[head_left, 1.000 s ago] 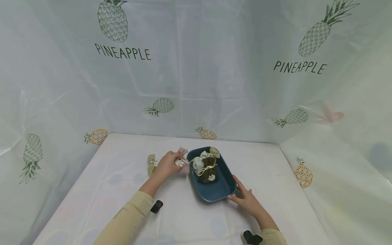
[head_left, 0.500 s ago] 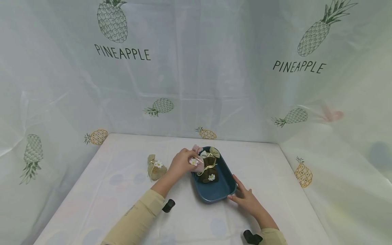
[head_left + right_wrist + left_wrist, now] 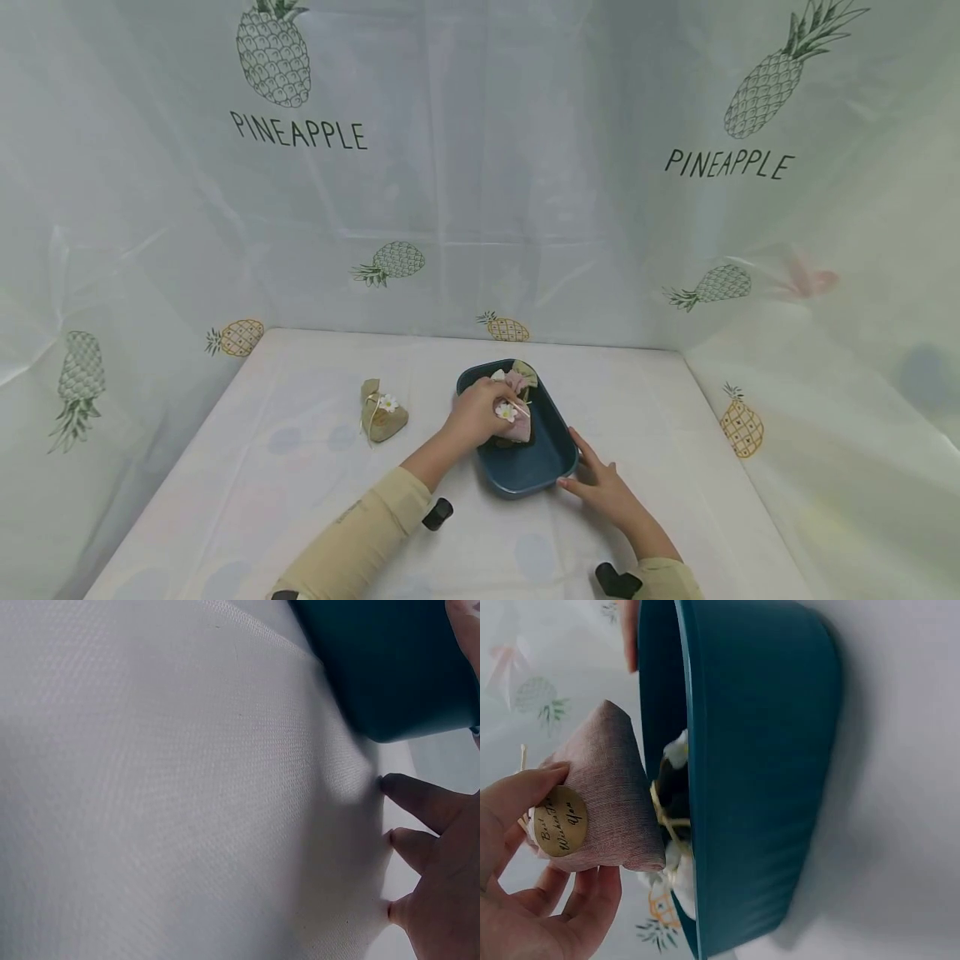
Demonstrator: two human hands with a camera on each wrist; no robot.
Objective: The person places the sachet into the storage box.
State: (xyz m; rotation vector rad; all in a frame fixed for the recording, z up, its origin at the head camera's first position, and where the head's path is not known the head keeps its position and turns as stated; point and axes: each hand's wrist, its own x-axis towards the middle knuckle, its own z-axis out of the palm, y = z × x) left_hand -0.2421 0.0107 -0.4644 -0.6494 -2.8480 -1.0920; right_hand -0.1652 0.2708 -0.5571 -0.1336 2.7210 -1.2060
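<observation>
My left hand (image 3: 478, 412) holds a pink drawstring pouch (image 3: 517, 430) above the blue rectangular bin (image 3: 517, 486). In the left wrist view, thumb and fingers pinch the pouch (image 3: 611, 802) at its side, just over the bin's rim; its round gold sticker (image 3: 561, 822) faces the camera. Inside the bin lie other pouches, dark brown, pale and olive-topped, largely hidden by the hand and pink pouch. At the bin's near right corner, my right hand (image 3: 606, 493) touches the bin with thumb and forefinger spread. The right wrist view shows its other fingers (image 3: 420, 801) extended down at the tablecloth.
Left of the bin, an olive drawstring pouch (image 3: 385, 419) with a white flower lies on the white tablecloth (image 3: 262, 467). A pineapple-print curtain (image 3: 517, 167) hangs behind the table and along both sides.
My left hand has carried the pink pouch rightward from the table beside the bin to over the bin's pouches. The right hand and the bin have stayed in place.
</observation>
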